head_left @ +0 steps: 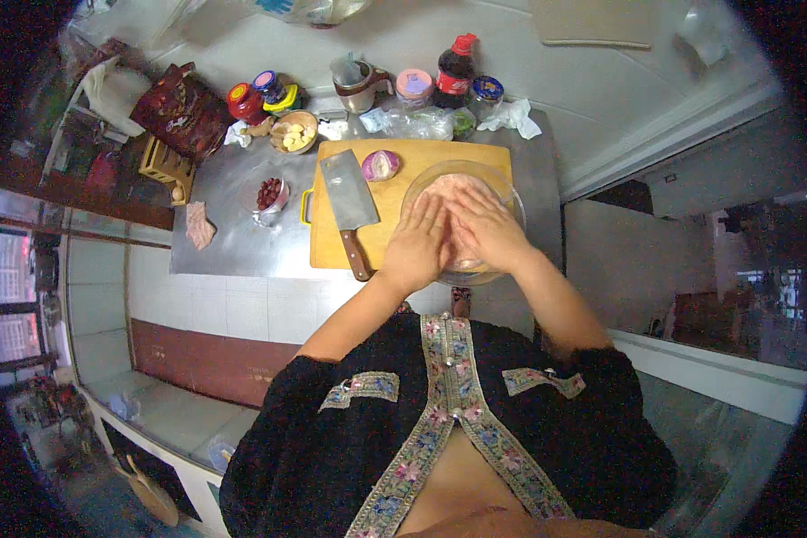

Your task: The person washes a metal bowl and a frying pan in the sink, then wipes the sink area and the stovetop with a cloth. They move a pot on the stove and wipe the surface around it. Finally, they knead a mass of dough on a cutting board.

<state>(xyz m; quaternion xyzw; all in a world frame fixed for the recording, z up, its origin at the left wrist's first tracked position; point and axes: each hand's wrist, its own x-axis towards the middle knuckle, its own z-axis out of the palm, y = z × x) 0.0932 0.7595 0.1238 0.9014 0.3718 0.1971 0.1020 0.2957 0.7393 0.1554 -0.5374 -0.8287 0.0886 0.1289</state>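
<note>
My left hand point(417, 242) and my right hand point(486, 231) lie flat, side by side, on pale pink mince-like meat point(446, 186) in a clear round bowl point(421, 172). The fingers of both are stretched out, pointing away from me, and neither hand grips anything. Beneath the bowl is a wooden cutting board point(328, 253) with a yellow handle. Left of my left hand, a cleaver point(351, 193) rests on the board, its brown handle toward me. A cut purple onion point(380, 165) sits between the blade and the bowl. My hands hide part of the meat.
The board stands on a metal table point(233, 249). To the left are a small bowl of dark red fruit point(270, 195), a crumpled cloth point(199, 225) and a bowl of pale pieces point(294, 134). Along the back stand jars point(246, 103), a metal jug point(357, 92) and a cola bottle point(455, 73).
</note>
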